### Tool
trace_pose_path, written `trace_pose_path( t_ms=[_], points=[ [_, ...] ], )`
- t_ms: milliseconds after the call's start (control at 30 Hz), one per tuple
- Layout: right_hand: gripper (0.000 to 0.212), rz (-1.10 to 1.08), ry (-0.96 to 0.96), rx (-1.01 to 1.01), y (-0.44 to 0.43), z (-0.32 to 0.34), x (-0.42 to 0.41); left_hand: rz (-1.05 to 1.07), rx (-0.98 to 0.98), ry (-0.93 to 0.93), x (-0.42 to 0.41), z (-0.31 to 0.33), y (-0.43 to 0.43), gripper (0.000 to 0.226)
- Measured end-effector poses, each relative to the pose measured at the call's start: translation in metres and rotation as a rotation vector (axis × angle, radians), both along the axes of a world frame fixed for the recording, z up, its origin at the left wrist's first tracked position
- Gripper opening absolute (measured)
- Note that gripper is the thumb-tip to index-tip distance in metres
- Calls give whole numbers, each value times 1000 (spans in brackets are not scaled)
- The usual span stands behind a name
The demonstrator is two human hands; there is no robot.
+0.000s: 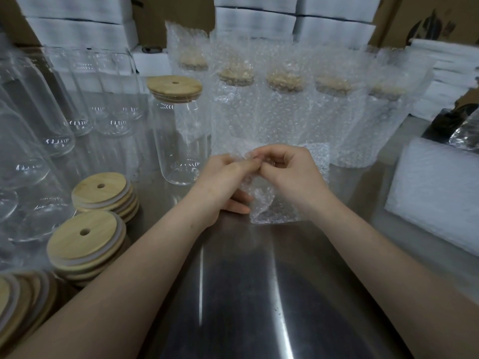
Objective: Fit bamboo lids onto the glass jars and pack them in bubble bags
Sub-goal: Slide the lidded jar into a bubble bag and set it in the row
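1. Nearest, on the left of the tabletop (246,281), lie stacks of loose lids (85,237).
2. At mid-tabletop the left hand (223,177) and right hand (290,172) meet. Their fingers (248,163) are drawn together tip to tip, pinching the far edge of the bubble bag (274,208) (probably to part its mouth; I cannot tell whether it has opened).
3. The bag's long axis runs away from the person, with the near end on the tabletop and the pinched end far.
4. Just beyond and to the left of the fingers stands the lidded jar (178,141). It is upright and apart from the bag, and the left hand is the nearer.
5. Farthest is a row of bagged jars (285,104).
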State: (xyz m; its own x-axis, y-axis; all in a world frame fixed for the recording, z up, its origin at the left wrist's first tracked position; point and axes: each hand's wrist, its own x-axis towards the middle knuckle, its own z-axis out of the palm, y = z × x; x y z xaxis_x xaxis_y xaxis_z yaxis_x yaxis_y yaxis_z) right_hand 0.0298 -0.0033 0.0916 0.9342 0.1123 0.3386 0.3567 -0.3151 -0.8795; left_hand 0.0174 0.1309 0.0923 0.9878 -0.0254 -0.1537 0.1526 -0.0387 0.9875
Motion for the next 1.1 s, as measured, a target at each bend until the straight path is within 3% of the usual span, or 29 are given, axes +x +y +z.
trace_pose_path(
  t_ms=[100, 167, 367, 467, 567, 767, 867, 1000, 1100],
  points=[
    [37, -68, -7, -55, -2, -2, 3, 40, -3, -9, 1, -1, 0, 9],
    [35, -104, -19, -80, -3, -3, 4, 71, 23, -15, 2, -3, -1, 17],
    [25, -137, -135, -192, -4, 2, 0, 88, 78, -76, 6, -5, -2, 8],
    [15, -152, -216, -260, -4, 6, -4, 112, 181, -98, 7, -8, 1, 9],
    [14, -201, -294, -259, -6, 11, -7, 173, 355, -110, 8, -9, 5, 24],
    [18, -319, -510, -286, -5, 18, -14, 238, 484, -118, 11, -11, 12, 18],
    [22, -328, -534, -283, -3, 18, -15, 221, 451, -103, 11, -10, 12, 11],
    [39, -288, -526, -274, 2, 20, -19, 183, 267, -66, 9, -5, 8, 6],
    [44, -320, -707, -286, 10, 28, -25, 189, 189, -76, 6, -2, 6, 14]
  ],
)
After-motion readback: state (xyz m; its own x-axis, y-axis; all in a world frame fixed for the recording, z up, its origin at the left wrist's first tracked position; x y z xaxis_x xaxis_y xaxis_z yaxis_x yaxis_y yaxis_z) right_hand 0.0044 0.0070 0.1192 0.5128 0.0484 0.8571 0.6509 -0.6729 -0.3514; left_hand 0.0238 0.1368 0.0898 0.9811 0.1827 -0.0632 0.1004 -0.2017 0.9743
